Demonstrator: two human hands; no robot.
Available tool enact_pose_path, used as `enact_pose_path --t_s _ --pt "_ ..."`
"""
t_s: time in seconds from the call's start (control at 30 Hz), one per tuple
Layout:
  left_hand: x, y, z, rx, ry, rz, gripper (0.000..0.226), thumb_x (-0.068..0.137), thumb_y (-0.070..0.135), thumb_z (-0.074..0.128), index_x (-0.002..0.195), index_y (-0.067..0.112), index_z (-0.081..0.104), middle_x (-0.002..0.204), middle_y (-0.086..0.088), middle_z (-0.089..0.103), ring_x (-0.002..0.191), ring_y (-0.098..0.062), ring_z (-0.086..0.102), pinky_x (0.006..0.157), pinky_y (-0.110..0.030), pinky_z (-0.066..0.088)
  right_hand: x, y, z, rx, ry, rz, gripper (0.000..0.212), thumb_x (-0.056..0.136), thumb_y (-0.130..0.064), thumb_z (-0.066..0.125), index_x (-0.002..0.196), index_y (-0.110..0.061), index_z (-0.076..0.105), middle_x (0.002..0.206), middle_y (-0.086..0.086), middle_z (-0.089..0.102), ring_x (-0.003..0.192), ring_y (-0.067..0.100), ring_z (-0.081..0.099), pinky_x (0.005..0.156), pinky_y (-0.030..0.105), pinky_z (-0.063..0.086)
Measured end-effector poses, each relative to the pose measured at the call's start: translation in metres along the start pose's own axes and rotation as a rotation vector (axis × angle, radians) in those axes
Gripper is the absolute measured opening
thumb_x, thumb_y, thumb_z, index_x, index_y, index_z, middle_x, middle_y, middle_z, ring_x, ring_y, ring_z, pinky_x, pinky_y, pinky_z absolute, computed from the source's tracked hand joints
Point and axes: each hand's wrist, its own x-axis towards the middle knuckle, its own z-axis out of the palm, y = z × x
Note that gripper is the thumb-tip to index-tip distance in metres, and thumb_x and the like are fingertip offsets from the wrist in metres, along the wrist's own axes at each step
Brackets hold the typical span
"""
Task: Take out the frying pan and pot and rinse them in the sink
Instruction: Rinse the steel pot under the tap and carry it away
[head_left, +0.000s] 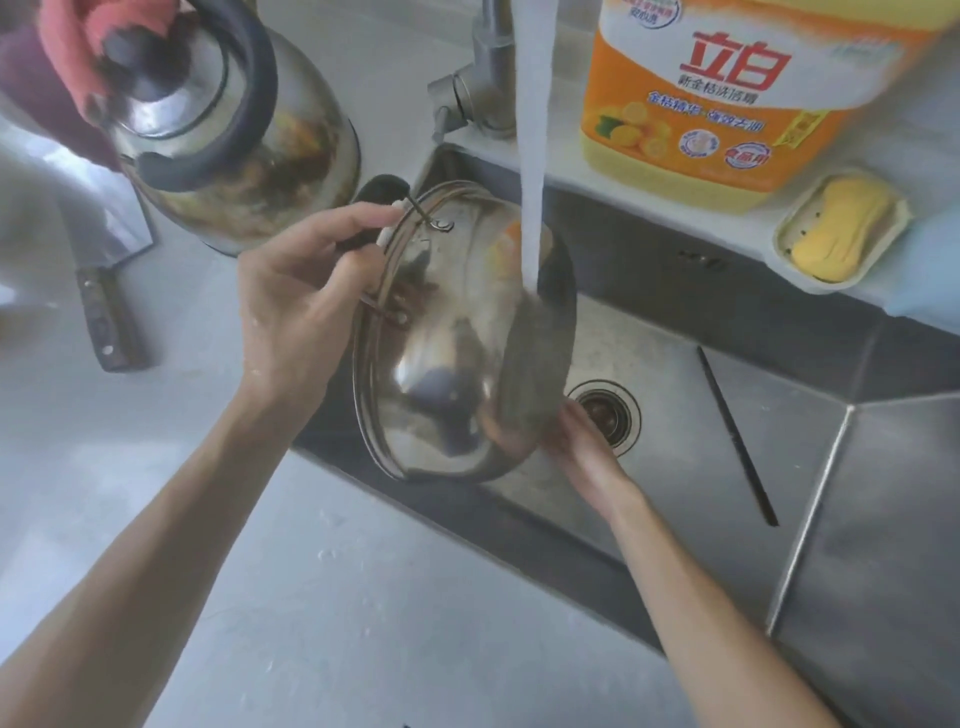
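- Head view: a round, shiny stainless-steel pot (457, 358) is held tipped on its side over the steel sink (727, 415), its base turned toward the right and its rim toward the left.
- The left hand (306, 291) is clenched around the pot's dark side handle (376, 189), fingers curled over it at the rim.
- The right hand (582, 441) touches the underside of the pot near its base (the fingers are hidden behind the metal, so I cannot tell whether this grip is curled or flat).
- A white stream of water (532, 130) falls from the grey metal faucet (483, 88) onto the pot's upper side.
- The round drain (608, 410) lies just beside the right hand; a thin black stick (737, 436) rests on the sink floor further right.
- On the grey desk (156, 467) to the left stand a stained steel kettle with a black handle (223, 130) and a cleaver (104, 312).
- On the ledge behind the sink sit a big orange-and-yellow detergent bottle (727, 93) and a yellow soap bar (836, 228) in a pale dish.
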Motion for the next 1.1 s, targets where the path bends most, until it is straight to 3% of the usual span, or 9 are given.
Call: enact_pose_path --t_s 0.07,0.17,0.3,0.43,0.57,0.67,0.8,0.93,1.1 --pt "0.0 0.001 -0.001 -0.075 0.002 -0.039 0.044 0.078 -0.005 0.051 0.079 0.033 0.073 0.054 0.013 0.061 0.052 -0.006 0.051 0.057 -0.018 0.047 0.003 -0.005 0.002 0.072 -0.02 -0.029 0.063 0.076 -0.05 0.068 0.126 -0.015 0.051 0.136 0.016 0.052 0.116 0.025 0.053 0.1 0.04 0.036" --pt "0.001 -0.006 -0.009 -0.136 0.018 -0.109 0.046 0.078 -0.005 0.045 0.077 0.031 0.072 0.048 0.012 0.056 0.05 -0.005 0.05 0.06 -0.017 0.045 -0.004 -0.015 0.003 0.102 -0.068 -0.063 0.045 0.087 -0.028 0.059 0.126 -0.006 0.053 0.124 0.016 0.061 0.109 0.028 0.059 0.094 0.039 0.045" --pt "0.008 -0.03 -0.028 -0.169 0.001 -0.24 0.041 0.08 -0.002 0.043 0.076 0.03 0.069 0.05 0.01 0.055 0.055 -0.008 0.05 0.062 -0.018 0.045 -0.02 -0.021 -0.023 0.015 0.038 -0.197 0.034 0.08 -0.004 0.064 0.112 -0.009 0.054 0.102 0.015 0.062 0.088 0.031 0.054 0.067 0.035 0.046" --pt "0.005 -0.058 -0.037 0.007 -0.149 -0.323 0.03 0.089 0.001 0.051 0.078 0.026 0.063 0.059 0.009 0.062 0.06 -0.007 0.058 0.067 -0.019 0.051 -0.059 -0.051 -0.056 -0.05 0.102 -0.297 0.018 0.081 -0.018 0.062 0.096 -0.022 0.053 0.072 0.006 0.066 0.053 0.015 0.058 0.048 0.023 0.048" --pt "0.003 -0.066 -0.02 0.139 -0.206 -0.358 0.02 0.087 0.014 0.062 0.074 0.027 0.067 0.056 0.009 0.063 0.052 -0.005 0.057 0.063 -0.018 0.051 -0.078 -0.067 -0.086 -0.326 0.157 -0.206 0.019 0.095 -0.022 0.047 0.085 -0.011 0.059 0.044 -0.002 0.044 0.034 0.007 0.033 0.033 0.016 0.024" --pt "0.006 -0.064 -0.009 0.187 -0.237 -0.382 0.014 0.089 0.018 0.061 0.077 0.024 0.068 0.053 0.007 0.064 0.049 -0.004 0.057 0.058 -0.016 0.052 -0.091 -0.079 -0.096 -0.34 0.164 -0.146 0.025 0.091 -0.032 0.053 0.087 -0.01 0.065 0.05 0.004 0.037 0.037 0.006 0.028 0.035 0.016 0.018" --pt "-0.003 -0.085 -0.016 0.283 -0.557 -0.471 0.015 0.092 0.018 0.056 0.088 0.025 0.067 0.066 0.005 0.067 0.061 -0.002 0.061 0.064 -0.015 0.051 -0.123 -0.117 -0.105 -0.311 0.251 -0.301 0.061 0.038 -0.069 0.079 0.081 -0.026 0.072 0.066 -0.008 0.06 0.054 0.001 0.045 0.04 0.01 0.026" --pt "-0.017 -0.104 -0.008 0.286 -0.781 -0.514 0.009 0.092 0.01 0.055 0.09 0.014 0.062 0.081 -0.003 0.062 0.068 -0.001 0.058 0.067 -0.012 0.048 -0.154 -0.157 -0.094 -0.611 0.257 -0.543 0.015 0.068 -0.038 0.075 0.075 -0.029 0.066 0.063 -0.013 0.064 0.056 -0.001 0.054 0.043 0.005 0.035" --pt "-0.017 -0.106 0.0 0.29 -0.556 -0.295 0.017 0.091 0.007 0.056 0.085 0.022 0.058 0.083 0.009 0.063 0.075 0.003 0.056 0.08 -0.016 0.043 -0.148 -0.173 -0.084 -0.703 0.281 -0.685 0.011 0.066 -0.031 0.071 0.071 -0.036 0.062 0.073 -0.021 0.067 0.063 -0.004 0.058 0.063 0.006 0.045"
